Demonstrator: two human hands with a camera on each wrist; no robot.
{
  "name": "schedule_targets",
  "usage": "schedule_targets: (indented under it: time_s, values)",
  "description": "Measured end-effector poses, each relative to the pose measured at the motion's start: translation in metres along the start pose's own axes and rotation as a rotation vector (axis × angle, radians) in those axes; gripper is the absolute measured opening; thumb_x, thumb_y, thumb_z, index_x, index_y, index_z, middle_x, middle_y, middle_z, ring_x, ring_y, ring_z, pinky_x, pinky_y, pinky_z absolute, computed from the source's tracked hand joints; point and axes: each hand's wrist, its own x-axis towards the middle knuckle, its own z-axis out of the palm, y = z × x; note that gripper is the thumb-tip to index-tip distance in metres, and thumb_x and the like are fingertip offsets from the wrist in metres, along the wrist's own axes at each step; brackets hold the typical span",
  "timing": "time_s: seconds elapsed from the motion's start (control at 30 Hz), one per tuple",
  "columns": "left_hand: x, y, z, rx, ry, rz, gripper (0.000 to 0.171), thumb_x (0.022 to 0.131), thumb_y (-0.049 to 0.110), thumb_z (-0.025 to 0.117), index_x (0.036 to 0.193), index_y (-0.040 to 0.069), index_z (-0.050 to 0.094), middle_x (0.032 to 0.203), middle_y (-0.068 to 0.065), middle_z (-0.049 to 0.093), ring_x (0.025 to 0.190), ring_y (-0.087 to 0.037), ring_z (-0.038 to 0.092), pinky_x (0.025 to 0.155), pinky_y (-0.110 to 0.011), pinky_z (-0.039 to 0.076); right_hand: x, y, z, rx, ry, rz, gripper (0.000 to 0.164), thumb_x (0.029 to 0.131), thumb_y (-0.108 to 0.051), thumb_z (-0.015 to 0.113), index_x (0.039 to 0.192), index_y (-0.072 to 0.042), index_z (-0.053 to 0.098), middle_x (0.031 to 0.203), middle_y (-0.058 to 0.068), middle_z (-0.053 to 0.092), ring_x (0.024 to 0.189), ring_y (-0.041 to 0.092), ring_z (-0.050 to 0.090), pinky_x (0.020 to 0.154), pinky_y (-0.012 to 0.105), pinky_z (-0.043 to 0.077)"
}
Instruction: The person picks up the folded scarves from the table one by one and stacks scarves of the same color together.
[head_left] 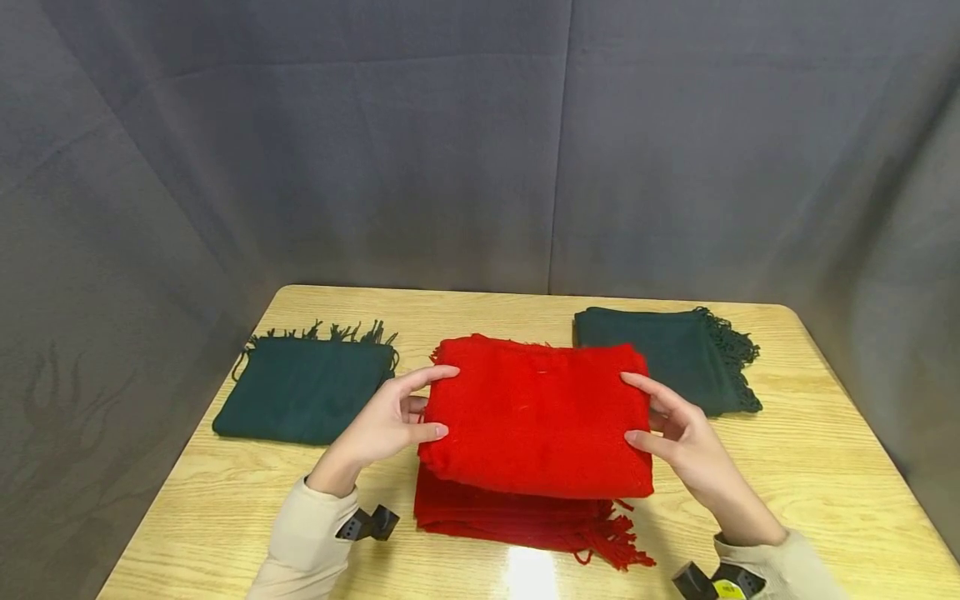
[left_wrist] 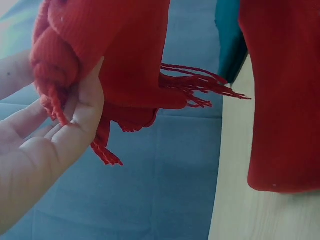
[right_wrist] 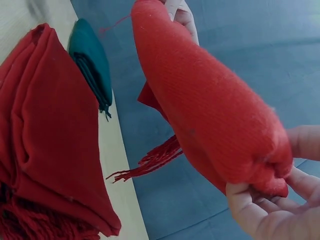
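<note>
Both hands hold up a folded red fringed scarf (head_left: 536, 417) between them, raised off the table. My left hand (head_left: 390, 421) pinches its left edge, thumb on the near face and other fingers partly behind. My right hand (head_left: 686, 442) grips the right edge in the same way. Red tassels (left_wrist: 200, 85) hang from the held scarf in the left wrist view. Below it, on the tabletop, lies another folded red scarf (head_left: 495, 517), partly covered from the head view, its fringe (head_left: 618, 537) pointing right. In the right wrist view, the held scarf (right_wrist: 210, 110) looks thick and rolled at its edge.
A folded dark green fringed cloth (head_left: 303, 390) lies at the left of the wooden table (head_left: 817, 467). A second dark green one (head_left: 675, 354) sits at the back right, partly behind the held scarf. Grey curtains (head_left: 450, 167) hang behind the table.
</note>
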Motion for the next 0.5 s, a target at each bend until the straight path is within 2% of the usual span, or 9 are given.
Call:
schedule_targets:
  time_s: [0.2, 0.5]
  values:
    - [-0.004, -0.008, -0.002, 0.007, 0.001, -0.013, 0.062, 0.076, -0.011, 0.063, 0.133, 0.004, 0.044, 0.133, -0.014, 0.042, 0.077, -0.023, 0.062, 0.067, -0.029, 0.051, 0.002, 0.006, 0.005, 0.052, -0.026, 0.025, 0.057, 0.081, 0.012, 0.057, 0.134, 0.0, 0.039, 0.112, -0.002, 0.056, 0.092, 0.015, 0.06, 0.069, 0.028, 0.051]
    - [-0.006, -0.02, -0.006, 0.02, -0.009, -0.005, 0.061, 0.076, -0.013, 0.062, 0.132, 0.002, 0.044, 0.132, -0.016, 0.041, 0.066, -0.018, 0.059, 0.057, -0.024, 0.048, 0.006, 0.016, 0.011, 0.064, -0.048, 0.042, 0.058, 0.08, 0.013, 0.057, 0.134, 0.003, 0.037, 0.112, -0.002, 0.056, 0.091, 0.015, 0.061, 0.07, 0.028, 0.051]
